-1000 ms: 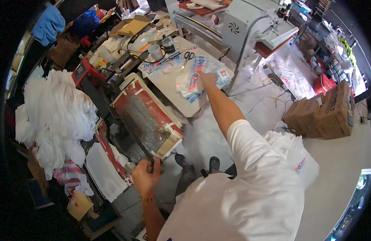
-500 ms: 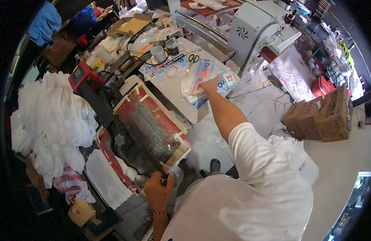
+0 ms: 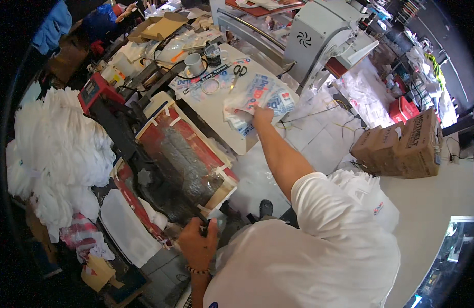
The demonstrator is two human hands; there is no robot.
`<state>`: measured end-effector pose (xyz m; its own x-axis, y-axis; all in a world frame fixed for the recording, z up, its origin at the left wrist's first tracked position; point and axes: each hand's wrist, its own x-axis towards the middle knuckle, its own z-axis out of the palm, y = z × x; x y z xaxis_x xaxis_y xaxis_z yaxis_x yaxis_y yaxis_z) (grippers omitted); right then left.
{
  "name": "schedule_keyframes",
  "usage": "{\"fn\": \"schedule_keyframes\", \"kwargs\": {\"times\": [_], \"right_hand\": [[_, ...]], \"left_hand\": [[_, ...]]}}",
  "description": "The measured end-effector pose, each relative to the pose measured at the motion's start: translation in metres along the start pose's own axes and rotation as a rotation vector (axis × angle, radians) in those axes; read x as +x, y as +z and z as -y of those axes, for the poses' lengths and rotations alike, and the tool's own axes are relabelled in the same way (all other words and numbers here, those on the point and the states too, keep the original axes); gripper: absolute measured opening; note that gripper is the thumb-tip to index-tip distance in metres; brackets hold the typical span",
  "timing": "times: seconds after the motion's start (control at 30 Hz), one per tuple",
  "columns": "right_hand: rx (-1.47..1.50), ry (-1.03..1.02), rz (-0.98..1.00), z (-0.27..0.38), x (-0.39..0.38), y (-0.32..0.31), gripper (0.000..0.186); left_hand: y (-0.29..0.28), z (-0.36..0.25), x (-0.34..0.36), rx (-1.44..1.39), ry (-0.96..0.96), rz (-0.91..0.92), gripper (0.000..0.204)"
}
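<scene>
My left hand [image 3: 197,240] is closed round the end of the black handle [image 3: 205,222] of a heat press. The press has a long dark arm [image 3: 149,177], a red control box [image 3: 99,93] and a red bed [image 3: 157,129] edged with tape, with a crinkled clear-grey sheet [image 3: 179,151] on it. My right arm reaches out over a pale table [image 3: 236,142]. There my right hand [image 3: 263,116] pinches the near edge of a clear film sheet printed in blue and red [image 3: 258,95]. Scissors [image 3: 239,75] and a tape roll [image 3: 211,86] lie on other printed sheets beside it.
Two mugs [image 3: 194,64] stand at the table's far edge. A big heap of white fabric [image 3: 57,154] rises at the left. Cardboard boxes [image 3: 401,146] sit at the right, with a grey machine [image 3: 319,38] beyond the table. Loose cables [image 3: 319,114] cross the floor.
My right hand has drawn slightly toward me, and the film's near edge shifts with it. My left hand stays on the press handle. The whole view has moved slightly.
</scene>
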<state>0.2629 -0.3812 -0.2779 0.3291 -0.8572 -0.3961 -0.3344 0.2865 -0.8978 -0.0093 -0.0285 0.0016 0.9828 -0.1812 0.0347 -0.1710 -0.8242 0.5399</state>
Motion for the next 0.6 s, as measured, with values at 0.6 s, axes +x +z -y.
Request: {"fn": "schedule_keyframes", "kwargs": {"times": [0.6], "right_hand": [[-0.311,0.045,-0.125,0.043,0.000,-0.051,0.099]], "left_hand": [[-0.003,-0.003,0.006,0.037,0.037,0.021,0.039]]}}
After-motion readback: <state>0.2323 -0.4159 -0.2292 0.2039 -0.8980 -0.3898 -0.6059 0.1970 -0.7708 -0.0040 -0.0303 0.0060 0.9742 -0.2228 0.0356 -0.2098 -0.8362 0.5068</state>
